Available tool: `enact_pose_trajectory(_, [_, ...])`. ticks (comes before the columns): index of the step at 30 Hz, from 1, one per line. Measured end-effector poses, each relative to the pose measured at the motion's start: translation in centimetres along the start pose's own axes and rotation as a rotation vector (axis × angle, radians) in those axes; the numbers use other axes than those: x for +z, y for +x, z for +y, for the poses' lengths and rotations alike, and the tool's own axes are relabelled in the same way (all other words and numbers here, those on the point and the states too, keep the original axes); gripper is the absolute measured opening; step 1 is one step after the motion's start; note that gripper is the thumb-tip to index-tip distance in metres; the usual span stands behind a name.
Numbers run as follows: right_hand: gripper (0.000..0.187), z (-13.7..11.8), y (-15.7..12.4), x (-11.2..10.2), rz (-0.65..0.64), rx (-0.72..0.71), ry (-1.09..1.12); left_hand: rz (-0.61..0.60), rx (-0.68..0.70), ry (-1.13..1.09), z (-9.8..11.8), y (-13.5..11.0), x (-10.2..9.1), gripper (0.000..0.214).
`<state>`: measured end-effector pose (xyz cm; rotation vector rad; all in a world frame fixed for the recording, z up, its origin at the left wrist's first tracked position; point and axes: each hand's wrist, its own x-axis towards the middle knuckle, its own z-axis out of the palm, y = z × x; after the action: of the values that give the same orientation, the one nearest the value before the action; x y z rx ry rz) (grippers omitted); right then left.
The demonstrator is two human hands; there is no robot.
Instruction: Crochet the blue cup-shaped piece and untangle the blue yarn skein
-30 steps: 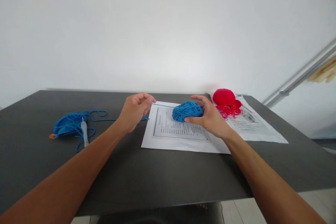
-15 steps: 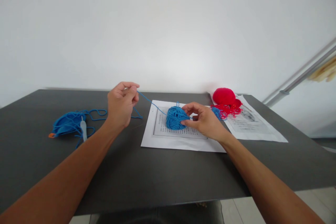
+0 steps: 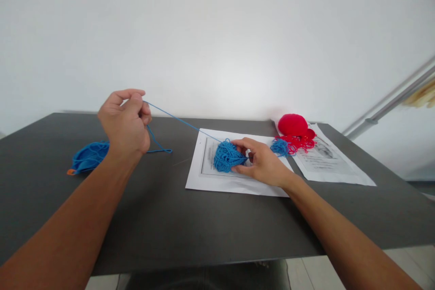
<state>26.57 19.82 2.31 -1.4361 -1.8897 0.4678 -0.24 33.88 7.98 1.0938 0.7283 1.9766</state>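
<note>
Raised over the left part of the table, my left hand (image 3: 127, 120) pinches a strand of blue yarn (image 3: 181, 121). The strand runs taut down to a ball of blue yarn (image 3: 227, 157) on a printed sheet (image 3: 195, 176). A slack tail of the same strand hangs below my left hand and loops on the table. My right hand (image 3: 260, 158) closes around the right side of the ball, thumb in front and fingers behind. Behind my left forearm lies a blue crocheted piece (image 3: 89, 157) with an orange tip, partly hidden.
At the back right a red ball of yarn (image 3: 292, 125) and loose red yarn (image 3: 299, 144) lie on a second printed sheet (image 3: 340, 170). A small blue tangle (image 3: 280, 147) sits beside them. The dark table (image 3: 190, 231) meets a white wall behind.
My left hand has moved left and up, drawing out a longer strand from the ball. My forearm now covers the grey-handled tool by the blue piece. My right hand stays at the ball.
</note>
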Motion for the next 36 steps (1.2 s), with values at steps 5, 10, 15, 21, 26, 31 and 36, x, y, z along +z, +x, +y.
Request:
enact_pose_trajectory(5, [0.059,-1.3,-0.2,1.0,-0.002,-0.011,-0.006,0.010,0.005,0.001,0.1,0.2,-0.1,0.021])
enact_pose_trajectory(10, [0.050,-1.5,0.3,3.8,0.087,0.114,-0.028,0.014,0.004,0.010,0.3,-0.1,0.1,0.023])
enact_pose_trajectory(15, [0.056,-1.2,0.6,4.0,0.084,0.177,-0.014,0.035,-0.009,0.026,1.0,0.3,-0.4,0.025])
enact_pose_trajectory(21, [0.084,-0.6,0.5,1.7,0.009,0.177,-0.003,0.155,-0.009,0.043,1.5,2.1,-1.3,0.032])
enact_pose_trajectory(26, [0.056,-0.5,0.7,0.5,-0.010,0.157,-0.011,0.231,0.000,0.053,1.9,3.2,-2.2,0.037])
enact_pose_trajectory(31, [0.040,-0.3,0.7,-0.4,0.028,0.167,0.081,0.314,0.025,0.095,2.0,4.6,-2.9,0.041])
enact_pose_trajectory(36, [0.031,0.5,0.5,-2.0,0.135,0.280,0.249,0.251,0.008,0.172,2.3,6.4,-4.7,0.034])
